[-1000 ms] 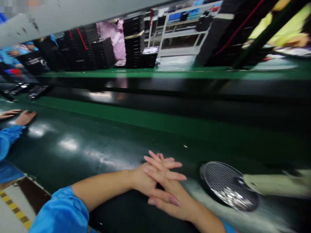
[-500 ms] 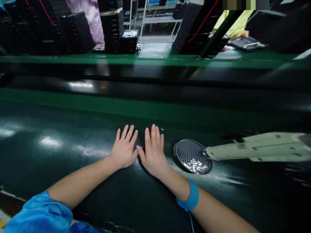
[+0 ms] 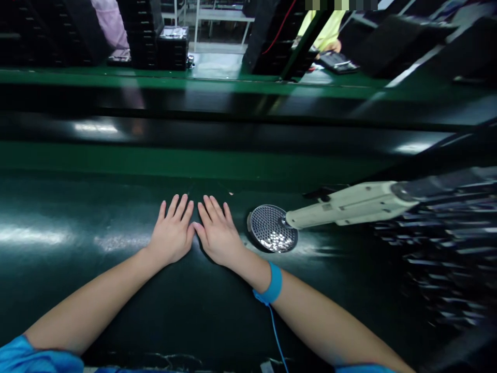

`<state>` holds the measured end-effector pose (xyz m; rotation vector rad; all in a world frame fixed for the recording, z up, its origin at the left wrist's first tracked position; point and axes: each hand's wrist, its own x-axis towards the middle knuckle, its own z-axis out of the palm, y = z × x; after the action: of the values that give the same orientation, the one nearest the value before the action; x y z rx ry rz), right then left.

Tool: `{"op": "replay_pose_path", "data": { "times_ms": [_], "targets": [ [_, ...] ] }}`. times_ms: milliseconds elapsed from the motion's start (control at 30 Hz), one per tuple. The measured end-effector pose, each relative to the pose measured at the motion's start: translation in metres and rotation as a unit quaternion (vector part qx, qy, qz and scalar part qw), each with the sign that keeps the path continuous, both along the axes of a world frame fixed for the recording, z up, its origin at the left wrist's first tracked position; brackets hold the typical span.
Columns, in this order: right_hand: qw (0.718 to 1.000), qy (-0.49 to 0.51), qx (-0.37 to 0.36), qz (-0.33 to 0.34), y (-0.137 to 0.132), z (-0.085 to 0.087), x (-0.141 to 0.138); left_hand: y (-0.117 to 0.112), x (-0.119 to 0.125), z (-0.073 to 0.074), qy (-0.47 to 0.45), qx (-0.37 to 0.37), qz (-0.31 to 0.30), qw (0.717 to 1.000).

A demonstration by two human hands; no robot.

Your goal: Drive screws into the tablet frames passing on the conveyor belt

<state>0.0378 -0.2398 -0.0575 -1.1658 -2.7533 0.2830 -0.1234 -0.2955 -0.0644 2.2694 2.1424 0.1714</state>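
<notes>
My left hand (image 3: 172, 231) lies flat on the dark green work surface (image 3: 89, 233), fingers stretched out and empty. My right hand (image 3: 217, 231) rests flat right beside it, thumbs nearly touching, also empty; a blue wrist strap (image 3: 273, 284) with a thin cord circles its wrist. Just right of my right hand sits a round perforated metal dish (image 3: 272, 228) holding small shiny bits. A pale cream power tool (image 3: 349, 205) lies with its tip at the dish's right edge.
A black conveyor belt (image 3: 233, 137) with green rails runs across behind the hands. Stacks of black trays (image 3: 155, 33) stand beyond it. A person in a yellow top (image 3: 329, 32) works at the far side. A blurred dark rack (image 3: 446, 254) fills the right.
My hands went from interlaced fingers to lying flat side by side. The view has swung right, so hands, dish and tool sit further left and the neighbour's hands have left the frame.
</notes>
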Motion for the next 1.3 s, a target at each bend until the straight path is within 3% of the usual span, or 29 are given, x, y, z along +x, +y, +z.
{"op": "replay_pose_path", "data": {
  "times_ms": [100,267,433,733,900,1067,1200,1300],
  "targets": [
    [0.999,0.005,0.038,-0.029,0.002,0.000,-0.001,0.004,-0.003,0.002,0.004,0.033,0.038,0.999],
    [0.999,-0.029,-0.015,-0.023,0.008,-0.005,-0.004,0.010,-0.007,-0.003,0.004,0.011,0.055,0.998],
    [0.999,-0.021,-0.019,-0.019,0.009,-0.009,-0.004,0.010,-0.008,-0.004,0.015,-0.001,0.055,0.998],
    [0.995,0.057,0.040,-0.065,0.008,0.010,-0.002,0.004,-0.013,0.004,-0.026,0.061,0.059,0.996],
    [0.999,0.006,-0.026,-0.048,0.012,-0.006,-0.004,0.003,-0.018,-0.002,-0.016,-0.005,0.037,0.999],
    [0.999,0.003,-0.009,-0.049,0.014,-0.014,-0.004,0.004,-0.020,-0.007,-0.026,0.009,0.025,0.999],
    [0.999,0.035,0.021,-0.032,0.013,-0.003,-0.005,0.005,-0.013,0.002,-0.027,0.044,0.059,0.997],
    [0.993,0.081,0.057,-0.063,0.015,-0.002,-0.003,0.009,-0.008,0.008,-0.017,0.040,0.070,0.997]
  ]
}}
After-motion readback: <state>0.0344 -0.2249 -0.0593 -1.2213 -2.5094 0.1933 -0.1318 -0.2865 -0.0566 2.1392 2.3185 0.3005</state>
